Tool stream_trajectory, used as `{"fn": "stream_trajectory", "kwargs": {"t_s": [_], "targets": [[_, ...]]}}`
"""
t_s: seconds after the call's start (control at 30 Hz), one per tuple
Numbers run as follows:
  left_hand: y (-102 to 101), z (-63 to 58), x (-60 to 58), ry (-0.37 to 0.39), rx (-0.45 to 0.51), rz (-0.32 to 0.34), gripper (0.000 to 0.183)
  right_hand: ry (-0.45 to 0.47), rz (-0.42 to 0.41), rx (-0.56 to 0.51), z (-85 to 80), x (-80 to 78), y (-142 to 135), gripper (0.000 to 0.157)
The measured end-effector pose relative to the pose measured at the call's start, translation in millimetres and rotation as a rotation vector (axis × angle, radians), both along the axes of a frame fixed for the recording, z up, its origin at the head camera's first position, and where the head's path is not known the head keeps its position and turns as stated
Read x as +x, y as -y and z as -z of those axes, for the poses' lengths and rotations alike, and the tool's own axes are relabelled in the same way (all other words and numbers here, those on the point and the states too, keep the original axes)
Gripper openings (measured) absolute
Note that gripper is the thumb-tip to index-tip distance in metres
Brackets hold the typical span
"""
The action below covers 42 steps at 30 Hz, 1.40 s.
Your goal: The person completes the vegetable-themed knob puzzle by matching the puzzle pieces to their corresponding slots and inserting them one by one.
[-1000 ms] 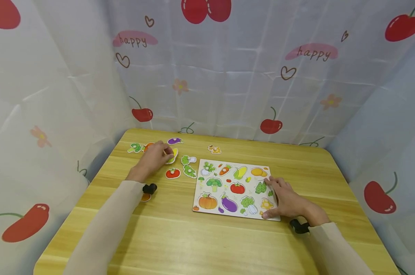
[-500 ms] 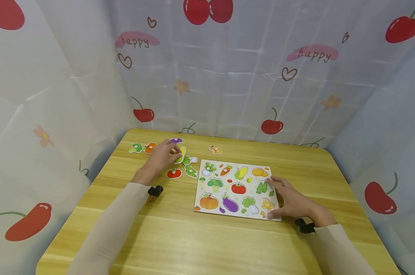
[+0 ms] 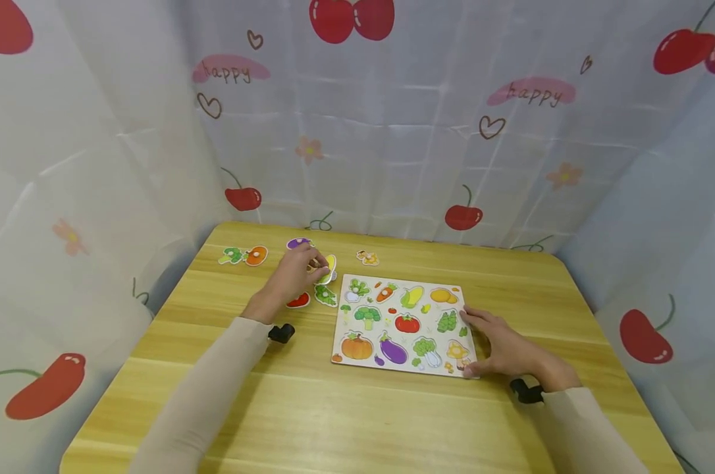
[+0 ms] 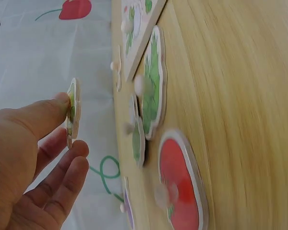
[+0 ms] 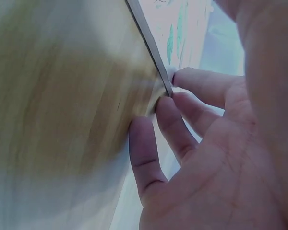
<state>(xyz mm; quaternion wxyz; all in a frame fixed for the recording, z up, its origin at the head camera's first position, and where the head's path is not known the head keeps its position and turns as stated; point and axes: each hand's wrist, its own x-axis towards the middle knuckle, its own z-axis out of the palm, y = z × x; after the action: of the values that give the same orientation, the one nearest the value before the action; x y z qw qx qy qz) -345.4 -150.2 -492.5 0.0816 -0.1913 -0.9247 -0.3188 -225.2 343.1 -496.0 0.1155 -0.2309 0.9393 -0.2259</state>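
My left hand (image 3: 292,276) pinches a corn puzzle piece (image 4: 73,110) between thumb and fingers, raised off the table in the left wrist view. In the head view the corn overlaps a bok choy piece, mostly hidden behind it. Close to this hand lie a tomato piece (image 3: 299,301), a green leafy piece (image 3: 326,295) and an eggplant piece (image 3: 298,243). My right hand (image 3: 505,345) rests at the right edge of the vegetable puzzle board (image 3: 428,326). Its fingers are spread along the edge, with the thumb at the near right corner.
Broccoli (image 3: 231,255) and orange pumpkin (image 3: 255,255) pieces lie at the table's back left. A mushroom piece (image 3: 367,257) lies behind the board. A knobbed carrot piece (image 3: 386,293) sits in the board. A printed curtain (image 3: 363,164) stands around the wooden table (image 3: 334,421).
My left hand has moved right with the corn piece, toward the board, and now covers most of the bok choy piece. My right hand stays at the board's edge, its thumb shifted slightly outward.
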Motion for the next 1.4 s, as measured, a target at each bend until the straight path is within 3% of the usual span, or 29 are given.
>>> {"fn": "stream_trajectory", "kwargs": {"t_s": [0.63, 0.9, 1.13, 1.4], "targets": [[-73, 2.8, 8.1, 0.018, 0.039, 0.101, 0.011, 0.058, 0.037, -0.001, 1.0, -1.6, 4, 0.126], [-102, -1.2, 2.6, -0.013, 0.042, 0.199, 0.012, 0.064, 0.062, 0.008, 2.3, 2.1, 3, 0.128], [-126, 10.2, 3.8, -0.008, 0.033, 0.221, 0.011, 0.037, 0.055, 0.020, 0.2, 2.7, 7, 0.129], [-140, 14.5, 2.8, 0.015, 0.022, 0.243, 0.009, -0.006, 0.024, 0.014, 4.7, 4.6, 9, 0.128]]}}
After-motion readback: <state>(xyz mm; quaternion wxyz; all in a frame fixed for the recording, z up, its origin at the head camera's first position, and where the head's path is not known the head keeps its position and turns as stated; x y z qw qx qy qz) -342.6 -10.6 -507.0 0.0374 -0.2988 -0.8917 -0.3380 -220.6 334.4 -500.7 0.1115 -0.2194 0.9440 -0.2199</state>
